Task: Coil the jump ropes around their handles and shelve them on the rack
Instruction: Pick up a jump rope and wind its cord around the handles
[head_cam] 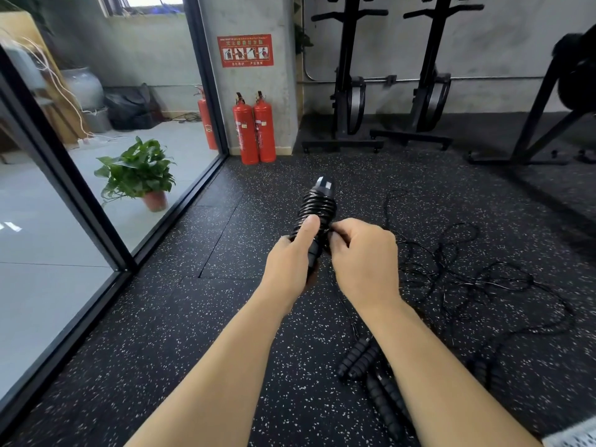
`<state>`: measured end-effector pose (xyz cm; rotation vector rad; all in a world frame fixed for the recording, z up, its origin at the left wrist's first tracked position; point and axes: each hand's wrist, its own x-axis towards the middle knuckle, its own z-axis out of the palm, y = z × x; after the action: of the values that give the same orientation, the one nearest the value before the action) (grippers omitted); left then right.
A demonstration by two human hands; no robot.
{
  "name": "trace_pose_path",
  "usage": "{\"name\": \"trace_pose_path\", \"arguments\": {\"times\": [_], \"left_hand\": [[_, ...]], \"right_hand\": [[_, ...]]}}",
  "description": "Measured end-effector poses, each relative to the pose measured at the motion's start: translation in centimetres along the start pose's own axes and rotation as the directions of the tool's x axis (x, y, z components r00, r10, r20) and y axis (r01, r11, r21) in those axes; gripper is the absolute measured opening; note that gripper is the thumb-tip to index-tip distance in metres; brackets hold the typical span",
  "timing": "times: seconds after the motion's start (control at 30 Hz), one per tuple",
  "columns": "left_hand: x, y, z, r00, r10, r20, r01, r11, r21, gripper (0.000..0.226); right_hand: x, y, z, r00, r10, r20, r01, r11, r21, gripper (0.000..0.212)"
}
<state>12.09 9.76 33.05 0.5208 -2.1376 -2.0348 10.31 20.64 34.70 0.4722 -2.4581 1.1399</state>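
- We look down on a gym floor point(209, 333) of black rubber flecked with white. A glass wall point(48, 227) runs along the left, with a potted plant point(138, 172) behind it.
- Ahead, 2 red fire extinguishers point(254, 130) stand against a concrete pillar, and 2 black exercise machines point(348, 91) stand by the far wall.
- We see 2 bare forearms reaching forward at the centre.
- The left hand point(290, 262) is closed around a pair of black jump rope handles point(314, 253), held tilted up and away, with the thumb pressed flat on the wound cord.
- Tight turns of black cord, the coil point(319, 206), wrap the upper part of the handles, just below their tips.
- The right hand point(364, 256) has its fingers curled, touching the handles just under the coil. It seems to pinch the cord there, though the cord itself is hidden.
- To the right, loose rope point(467, 275) lies tangled on the floor.
- Nearer us, more spare handles point(361, 356) lie on the floor, their cords unwound.
- We judge the step in hand to be winding this first rope, with the coil partly built.
- The next move likely calls for keeping the thumb firm while the right hand draws slack and lays another turn.
- We cannot pick out the storage rack from here.
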Motion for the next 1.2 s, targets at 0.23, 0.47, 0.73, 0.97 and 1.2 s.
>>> {"name": "trace_pose_path", "arguments": {"times": [0.23, 0.47, 0.73, 0.97, 1.2], "left_hand": [[-0.1, 0.6, -0.2, 0.992, 0.065, -0.108, -0.059, 0.997, 0.053, 0.051], [-0.4, -0.2, -0.7, 0.969, 0.143, -0.203, -0.053, 0.918, 0.392, 0.058], [-0.6, -0.7, -0.1, 0.988, 0.141, -0.07, -0.094, 0.883, 0.461, 0.051], [-0.1, 0.1, -1.3, 0.999, -0.033, 0.004, 0.032, 0.99, 0.134, 0.028], [0.3, -0.3, -0.1, 0.972, -0.217, 0.093, 0.224, 0.972, -0.071, 0.023]], "right_hand": [[-0.6, -0.6, 0.8, 0.976, -0.145, -0.161, 0.138, 0.989, -0.056, 0.023], [-0.4, -1.5, 1.7, 0.938, 0.27, 0.215, -0.343, 0.8, 0.492, 0.023], [0.7, -0.7, 1.4, 0.816, 0.462, 0.348, -0.568, 0.53, 0.629, 0.015], [1.1, 0.8, 0.4, 0.761, 0.501, 0.412, -0.645, 0.513, 0.566, 0.021], [0.7, 2.4, 0.3, 0.669, 0.577, 0.469, -0.74, 0.457, 0.493, 0.023]]}}
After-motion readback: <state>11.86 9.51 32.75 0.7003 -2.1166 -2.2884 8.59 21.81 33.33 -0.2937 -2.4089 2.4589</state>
